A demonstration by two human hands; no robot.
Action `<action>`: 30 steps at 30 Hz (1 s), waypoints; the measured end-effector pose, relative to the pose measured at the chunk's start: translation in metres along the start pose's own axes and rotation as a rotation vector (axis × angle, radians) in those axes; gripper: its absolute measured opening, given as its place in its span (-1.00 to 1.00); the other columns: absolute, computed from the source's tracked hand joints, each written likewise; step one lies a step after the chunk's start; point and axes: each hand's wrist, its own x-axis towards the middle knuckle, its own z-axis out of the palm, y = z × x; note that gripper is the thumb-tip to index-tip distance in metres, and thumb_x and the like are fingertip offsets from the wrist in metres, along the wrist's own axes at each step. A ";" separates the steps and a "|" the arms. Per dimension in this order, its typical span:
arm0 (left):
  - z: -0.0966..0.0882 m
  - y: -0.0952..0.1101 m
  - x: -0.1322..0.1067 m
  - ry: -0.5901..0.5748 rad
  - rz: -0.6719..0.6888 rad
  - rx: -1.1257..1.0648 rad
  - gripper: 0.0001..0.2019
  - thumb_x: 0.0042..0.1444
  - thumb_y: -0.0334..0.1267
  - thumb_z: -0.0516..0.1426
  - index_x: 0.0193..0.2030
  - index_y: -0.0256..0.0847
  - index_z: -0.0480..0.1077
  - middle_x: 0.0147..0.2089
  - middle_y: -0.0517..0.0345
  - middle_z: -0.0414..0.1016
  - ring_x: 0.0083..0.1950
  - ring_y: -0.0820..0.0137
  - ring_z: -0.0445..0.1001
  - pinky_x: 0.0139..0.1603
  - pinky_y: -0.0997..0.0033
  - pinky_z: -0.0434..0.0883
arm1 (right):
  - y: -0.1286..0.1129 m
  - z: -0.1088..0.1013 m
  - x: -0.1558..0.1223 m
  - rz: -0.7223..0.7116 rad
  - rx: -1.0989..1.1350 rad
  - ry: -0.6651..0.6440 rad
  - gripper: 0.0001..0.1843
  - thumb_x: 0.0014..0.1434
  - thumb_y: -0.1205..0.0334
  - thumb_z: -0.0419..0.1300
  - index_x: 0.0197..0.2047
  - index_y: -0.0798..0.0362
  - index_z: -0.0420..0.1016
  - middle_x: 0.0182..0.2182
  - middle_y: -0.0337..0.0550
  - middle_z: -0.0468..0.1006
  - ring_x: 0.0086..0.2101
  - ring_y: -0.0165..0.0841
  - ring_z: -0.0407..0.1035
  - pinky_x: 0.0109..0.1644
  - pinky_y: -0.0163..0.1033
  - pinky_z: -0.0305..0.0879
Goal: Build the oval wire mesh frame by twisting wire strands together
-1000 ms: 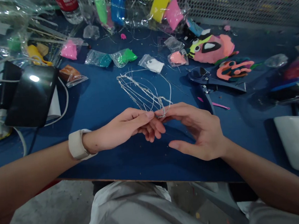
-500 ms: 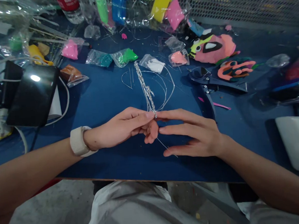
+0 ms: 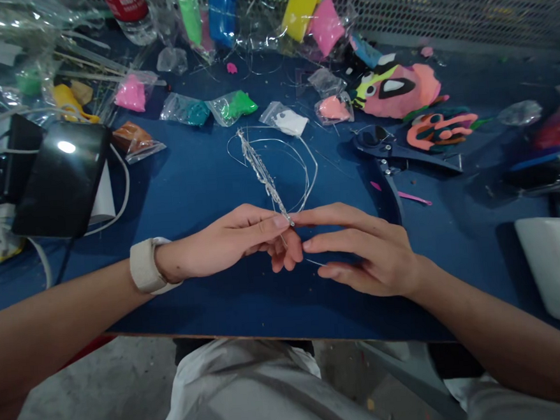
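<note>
Twisted silver wire (image 3: 261, 173) is slanting over the blue table (image 3: 182, 188), the left hand (image 3: 243, 238) pinching its near end, seemingly for steadiness, while the right hand (image 3: 372, 255), thumb and fingers apart, is resting a fingertip there.

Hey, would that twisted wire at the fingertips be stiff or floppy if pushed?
The wire is probably fairly stiff where twisted, since that part juts out nearly straight from the left hand. Its loops look thin, so they'd likely flex easily.
</note>
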 end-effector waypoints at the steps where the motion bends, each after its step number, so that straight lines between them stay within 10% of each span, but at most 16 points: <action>1: 0.000 0.000 0.000 -0.003 0.001 0.013 -0.56 0.56 0.00 0.12 -0.17 -0.27 0.66 -0.22 -0.06 0.68 -0.21 0.37 0.63 -0.14 0.37 0.60 | 0.000 0.000 0.000 0.010 -0.001 0.004 -0.78 0.47 0.14 0.30 0.15 -0.15 0.63 0.26 0.00 0.65 0.13 -0.13 0.65 0.16 0.01 0.65; 21: 0.012 0.007 -0.002 0.016 0.049 0.430 -0.48 0.64 -0.02 -0.06 -0.32 -0.24 0.42 -0.37 0.16 0.50 -0.30 0.47 0.52 -0.15 0.46 0.47 | -0.001 0.005 0.005 0.230 0.111 0.027 -0.80 0.57 0.25 0.11 -0.11 -0.07 0.53 -0.20 -0.14 0.65 -0.18 -0.31 0.56 -0.06 -0.17 0.56; 30: 0.011 -0.001 -0.003 0.121 0.221 0.372 -0.72 0.61 -0.17 0.04 0.09 -0.27 0.53 -0.13 0.04 0.61 -0.20 0.46 0.59 -0.14 0.48 0.58 | -0.003 0.003 0.006 0.391 0.164 0.159 -0.70 0.59 0.10 0.11 -0.20 -0.08 0.55 -0.21 -0.15 0.68 -0.19 -0.27 0.60 -0.07 -0.12 0.54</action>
